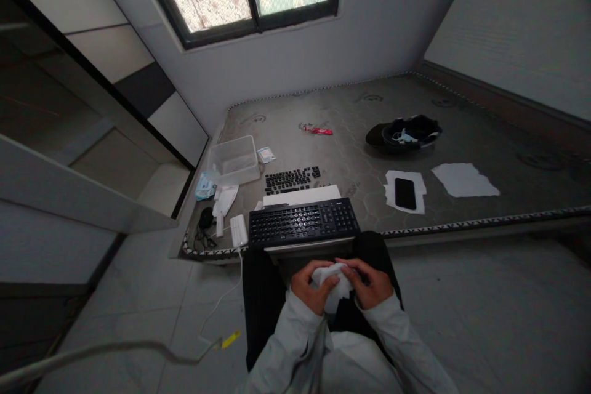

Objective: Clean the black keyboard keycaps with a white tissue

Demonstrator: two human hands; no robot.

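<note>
1. Head view, hands: the left hand and the right hand sit close together at 6 o'clock, low in the frame over the person's lap. Both are clamped on one white cloth, the fingers curled round its top edge from either side.
2. The cloth is bunched between the two hands and hangs a little below them, just below the near edge of the black keyboard.
3. The keyboard lies at the front edge of a grey mattress, at 12 o'clock from the hands. A flat white box pokes out behind it, and loose black keycaps lie beyond that.
4. At 10 o'clock from the keyboard stands a clear plastic tub; a black mouse lies near the mattress corner at 9 o'clock.
5. At 2 o'clock a black phone rests on a sheet of white paper, with a dark cap further back.
</note>
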